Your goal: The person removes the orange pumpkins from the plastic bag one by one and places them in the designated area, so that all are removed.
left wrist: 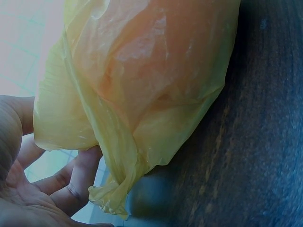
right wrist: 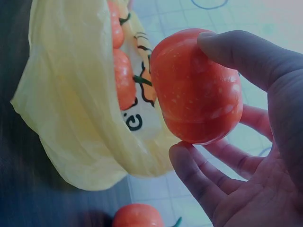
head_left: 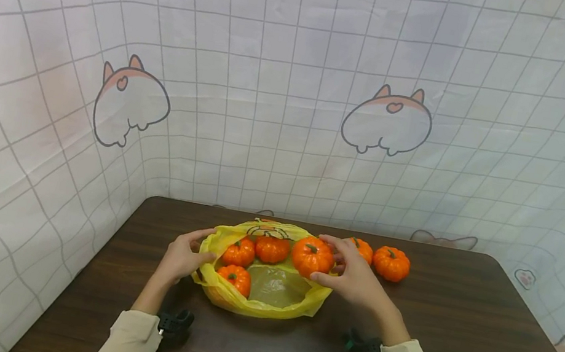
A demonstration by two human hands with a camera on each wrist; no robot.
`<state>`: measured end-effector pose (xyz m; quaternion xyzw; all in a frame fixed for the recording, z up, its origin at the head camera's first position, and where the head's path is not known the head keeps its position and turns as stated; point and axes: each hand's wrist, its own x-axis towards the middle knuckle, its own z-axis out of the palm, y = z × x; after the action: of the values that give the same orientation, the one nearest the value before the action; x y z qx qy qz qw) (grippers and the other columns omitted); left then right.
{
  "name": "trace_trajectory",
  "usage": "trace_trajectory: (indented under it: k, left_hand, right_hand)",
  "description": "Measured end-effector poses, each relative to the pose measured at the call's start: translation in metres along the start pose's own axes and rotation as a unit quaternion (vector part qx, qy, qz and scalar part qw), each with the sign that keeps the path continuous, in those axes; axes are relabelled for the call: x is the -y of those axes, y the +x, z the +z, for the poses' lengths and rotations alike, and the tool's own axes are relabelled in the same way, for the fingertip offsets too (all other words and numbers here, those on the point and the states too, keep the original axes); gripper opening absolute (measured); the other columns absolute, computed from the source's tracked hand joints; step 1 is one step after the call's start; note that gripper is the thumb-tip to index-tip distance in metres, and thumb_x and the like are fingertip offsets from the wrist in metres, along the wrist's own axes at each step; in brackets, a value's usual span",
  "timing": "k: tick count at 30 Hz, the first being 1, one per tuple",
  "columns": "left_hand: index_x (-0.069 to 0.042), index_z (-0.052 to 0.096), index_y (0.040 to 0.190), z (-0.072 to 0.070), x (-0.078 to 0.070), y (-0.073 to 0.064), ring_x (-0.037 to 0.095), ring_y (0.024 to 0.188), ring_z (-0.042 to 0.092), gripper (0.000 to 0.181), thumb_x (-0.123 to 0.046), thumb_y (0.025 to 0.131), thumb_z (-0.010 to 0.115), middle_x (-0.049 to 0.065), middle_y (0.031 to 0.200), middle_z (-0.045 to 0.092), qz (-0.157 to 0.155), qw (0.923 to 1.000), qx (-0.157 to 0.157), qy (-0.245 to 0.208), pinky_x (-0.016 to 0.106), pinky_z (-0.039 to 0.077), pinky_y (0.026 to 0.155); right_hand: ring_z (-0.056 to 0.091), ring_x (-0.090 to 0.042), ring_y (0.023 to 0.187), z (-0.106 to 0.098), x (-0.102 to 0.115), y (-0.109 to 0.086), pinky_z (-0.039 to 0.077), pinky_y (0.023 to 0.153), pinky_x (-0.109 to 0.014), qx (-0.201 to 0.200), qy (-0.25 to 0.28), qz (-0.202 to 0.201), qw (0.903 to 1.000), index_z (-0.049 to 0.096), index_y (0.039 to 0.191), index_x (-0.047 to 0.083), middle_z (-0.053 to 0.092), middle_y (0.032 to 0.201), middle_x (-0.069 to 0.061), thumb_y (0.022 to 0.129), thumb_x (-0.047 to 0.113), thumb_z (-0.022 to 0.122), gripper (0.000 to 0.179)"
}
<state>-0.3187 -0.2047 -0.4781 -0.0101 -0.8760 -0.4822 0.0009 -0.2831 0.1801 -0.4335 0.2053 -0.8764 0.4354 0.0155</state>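
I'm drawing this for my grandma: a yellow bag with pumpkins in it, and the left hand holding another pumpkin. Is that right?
Not quite: the right hand holds the other pumpkin, as the head view shows. The yellow bag with pumpkins in it is right.

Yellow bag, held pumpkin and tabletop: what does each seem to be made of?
Yellow bag: thin plastic film, slightly glossy; it creases, and orange shows through in the left wrist view.
Held pumpkin: probably moulded plastic or coated foam; smooth with shiny highlights, though which stays open.
Tabletop: dark wood or wood-look laminate, low sheen; streaky grain shows.
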Motion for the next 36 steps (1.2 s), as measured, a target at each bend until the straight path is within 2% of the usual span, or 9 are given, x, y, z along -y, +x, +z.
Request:
trace_trajectory:
  k: [4, 9, 26, 36]
  left_hand:
    - [-0.021, 0.057, 0.147, 0.0, 0.0, 0.0, 0.028, 0.092, 0.066, 0.059, -0.019, 0.091, 0.074, 0.024, 0.117, 0.067, -0.003, 1.0, 0.002, 0.0, 0.035, 0.059, 0.07]
    - [-0.021, 0.058, 0.147, 0.0, -0.001, -0.001, 0.028, 0.092, 0.065, 0.058, -0.019, 0.091, 0.074, 0.024, 0.117, 0.066, -0.006, 1.0, 0.0, 0.002, 0.035, 0.059, 0.07]
    - [-0.02, 0.057, 0.147, 0.0, -0.001, -0.001, 0.026, 0.088, 0.065, 0.059, -0.018, 0.091, 0.074, 0.023, 0.113, 0.067, -0.006, 1.0, 0.0, 0.001, 0.034, 0.059, 0.069]
    - [-0.02, 0.058, 0.146, 0.001, -0.003, -0.002, 0.026, 0.088, 0.064, 0.058, -0.018, 0.091, 0.075, 0.024, 0.115, 0.066, -0.008, 1.0, 0.0, 0.0, 0.033, 0.058, 0.068]
  right_hand:
    - [0.058, -0.031, 0.115, -0.008, -0.003, -0.001, 0.056, 0.096, -0.048, -0.01, -0.006, 0.004, 0.9999, 0.047, 0.153, 0.02, 0.05, 0.13, -0.011, 0.086, 0.036, 0.084, 0.078]
    - [0.054, -0.034, 0.122, -0.018, -0.007, -0.004, 0.056, 0.097, -0.047, -0.029, -0.019, 0.012, 0.9993, 0.047, 0.153, 0.022, 0.049, 0.134, -0.01, 0.085, 0.036, 0.084, 0.079]
    - [0.053, -0.041, 0.125, -0.047, -0.017, -0.012, 0.053, 0.1, -0.056, -0.058, -0.02, 0.029, 0.9977, 0.043, 0.155, 0.016, 0.041, 0.142, -0.019, 0.088, 0.034, 0.081, 0.079]
    - [0.051, -0.044, 0.127, -0.07, -0.022, -0.02, 0.051, 0.101, -0.06, -0.083, -0.04, 0.049, 0.9946, 0.041, 0.157, 0.015, 0.041, 0.143, -0.023, 0.09, 0.034, 0.079, 0.079]
